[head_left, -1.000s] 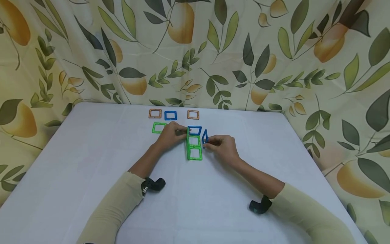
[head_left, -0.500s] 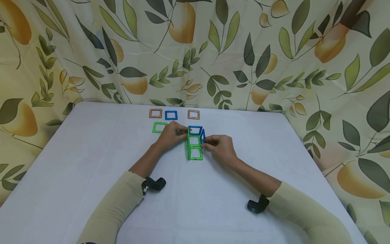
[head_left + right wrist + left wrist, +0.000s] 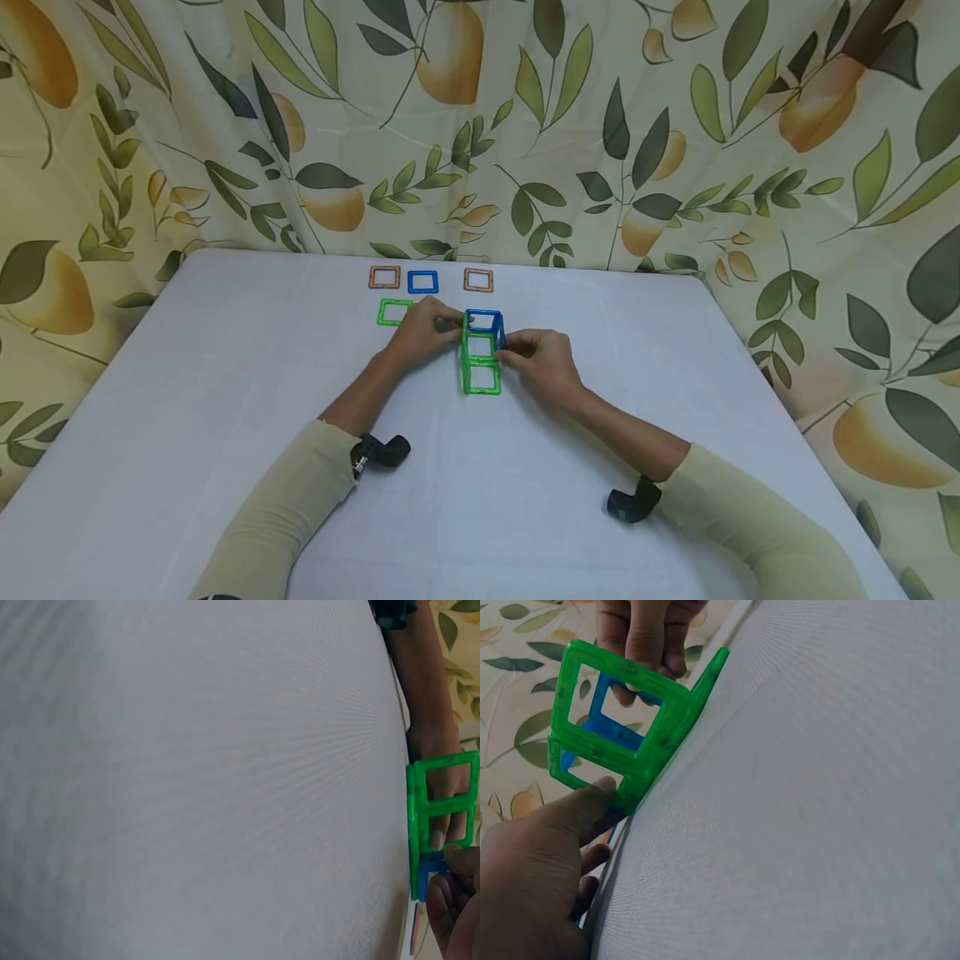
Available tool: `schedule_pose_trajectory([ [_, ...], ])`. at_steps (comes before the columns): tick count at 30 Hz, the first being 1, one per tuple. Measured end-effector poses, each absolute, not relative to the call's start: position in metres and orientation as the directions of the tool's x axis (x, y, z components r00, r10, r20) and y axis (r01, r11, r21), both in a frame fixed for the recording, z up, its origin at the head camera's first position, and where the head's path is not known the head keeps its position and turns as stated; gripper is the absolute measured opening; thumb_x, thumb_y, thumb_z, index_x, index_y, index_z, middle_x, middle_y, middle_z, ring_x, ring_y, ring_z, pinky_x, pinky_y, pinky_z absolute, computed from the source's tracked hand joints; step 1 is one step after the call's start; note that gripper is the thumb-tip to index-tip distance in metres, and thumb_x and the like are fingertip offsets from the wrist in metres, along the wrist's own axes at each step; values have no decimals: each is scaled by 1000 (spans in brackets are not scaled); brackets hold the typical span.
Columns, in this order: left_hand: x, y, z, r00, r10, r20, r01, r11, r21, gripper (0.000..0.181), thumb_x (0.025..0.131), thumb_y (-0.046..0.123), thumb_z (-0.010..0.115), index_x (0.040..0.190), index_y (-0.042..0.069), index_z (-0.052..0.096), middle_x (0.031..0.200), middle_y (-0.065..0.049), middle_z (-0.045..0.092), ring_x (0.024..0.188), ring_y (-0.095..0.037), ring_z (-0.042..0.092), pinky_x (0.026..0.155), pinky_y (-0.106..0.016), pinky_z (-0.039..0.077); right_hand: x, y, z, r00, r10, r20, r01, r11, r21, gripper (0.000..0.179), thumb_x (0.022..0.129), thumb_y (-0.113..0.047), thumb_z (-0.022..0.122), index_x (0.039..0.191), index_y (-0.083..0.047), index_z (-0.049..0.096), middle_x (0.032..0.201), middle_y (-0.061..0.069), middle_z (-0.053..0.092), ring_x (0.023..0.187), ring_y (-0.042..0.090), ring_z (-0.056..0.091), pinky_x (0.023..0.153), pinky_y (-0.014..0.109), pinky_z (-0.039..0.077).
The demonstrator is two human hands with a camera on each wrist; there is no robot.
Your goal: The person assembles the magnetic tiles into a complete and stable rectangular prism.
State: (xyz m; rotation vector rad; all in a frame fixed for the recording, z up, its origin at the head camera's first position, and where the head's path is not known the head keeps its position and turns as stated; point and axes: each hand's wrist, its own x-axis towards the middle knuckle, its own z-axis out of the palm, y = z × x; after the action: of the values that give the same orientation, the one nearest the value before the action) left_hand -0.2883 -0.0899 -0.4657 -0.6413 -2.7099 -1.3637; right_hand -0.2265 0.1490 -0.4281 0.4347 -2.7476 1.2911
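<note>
Green and blue square magnetic tiles form a small frame on the table. Two green tiles point(image 3: 604, 755) stand upright as its left wall, and two more green tiles point(image 3: 482, 360) lie along its base. At its far end is a blue tile point(image 3: 484, 312). My left hand point(image 3: 422, 333) holds the green wall near that end, thumb on the near face in the left wrist view. From the right, my right hand point(image 3: 546, 364) pinches another blue tile point(image 3: 502, 331), upright against the frame's right side. Fingers partly hide this tile in the right wrist view.
Behind the frame lie a loose orange tile point(image 3: 384, 287), a blue tile point(image 3: 423, 291) and another orange tile point(image 3: 478, 290). A green tile point(image 3: 380, 313) lies left, partly behind my left hand. A patterned curtain point(image 3: 525, 167) hangs at the white table's point(image 3: 450, 500) far edge.
My right hand has moved slightly left, bringing its blue tile from a tilted position apart from the frame to upright against its right side. The left hand has stayed in place.
</note>
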Motion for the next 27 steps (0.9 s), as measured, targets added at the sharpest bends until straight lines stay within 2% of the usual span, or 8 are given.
schedule_pose_trajectory([
  [11,-289,-89,-466,-911,345,225,385,523,760,26,95,15,80,121,10,79,110,-2,71,106,-19,56,96,-39,47,-226,150,-426,-956,-248,158,-283,628,-725,24,89,-7,85,110,3,78,101,11,78,87,21,74,78,34,60],
  [19,-291,-89,-469,-897,357,258,420,513,749,23,94,14,81,117,9,80,108,-1,74,105,-19,58,97,-38,46,-230,155,-422,-959,-283,23,-217,679,-701,55,86,-11,89,132,5,66,109,13,70,99,27,67,91,39,57],
  [22,-292,-89,-469,-896,360,261,423,509,749,23,94,14,81,117,8,80,109,-2,75,107,-19,58,98,-39,46,-233,155,-422,-959,-284,-17,-193,694,-694,61,86,-14,90,137,4,62,111,12,67,102,28,64,94,40,55],
  [27,-293,-89,-470,-890,365,273,436,505,745,22,95,13,80,116,8,80,109,-2,77,106,-19,58,98,-38,45,-235,155,-423,-960,-281,-19,-181,665,-724,50,86,-8,87,129,5,64,106,12,68,96,26,64,88,38,54],
])
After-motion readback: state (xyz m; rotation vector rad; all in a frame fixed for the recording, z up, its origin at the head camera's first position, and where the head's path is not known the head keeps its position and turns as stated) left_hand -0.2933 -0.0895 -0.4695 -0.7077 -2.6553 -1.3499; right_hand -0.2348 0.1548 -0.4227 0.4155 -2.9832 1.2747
